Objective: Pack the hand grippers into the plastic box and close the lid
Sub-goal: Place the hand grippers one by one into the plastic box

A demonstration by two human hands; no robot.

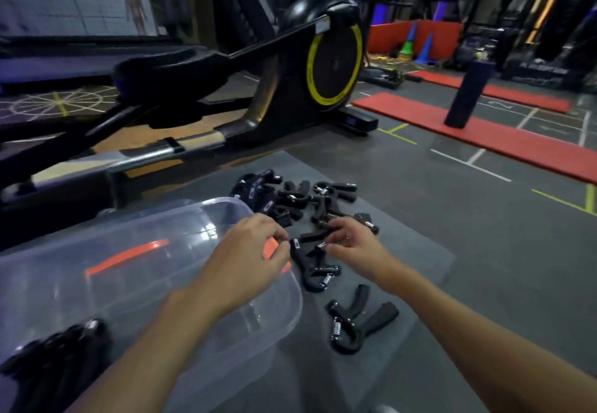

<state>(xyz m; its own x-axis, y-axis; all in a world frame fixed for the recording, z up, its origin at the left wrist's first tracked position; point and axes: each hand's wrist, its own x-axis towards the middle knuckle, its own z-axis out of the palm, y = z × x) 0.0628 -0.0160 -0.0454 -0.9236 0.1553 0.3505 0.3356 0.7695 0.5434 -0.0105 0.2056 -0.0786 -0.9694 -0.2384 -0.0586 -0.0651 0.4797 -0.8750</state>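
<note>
Black hand grippers (379, 315): 2 sep., pile behind; 1 box (145, 290).

Reference point: the right hand (352, 244) pinches a hand gripper (311, 237) on the grey mat (429, 264). Beyond the grip, a tangled heap of grippers (300, 199) crowds the mat. Just nearer than the grip lies a second gripper (315, 278), and a third gripper (358, 319) nearer again, apart. Left of the grip, the left hand (252, 251) hangs over the rim of the clear box (290, 299), whose mouth stands open. Right of the grip: bare mat.
</note>
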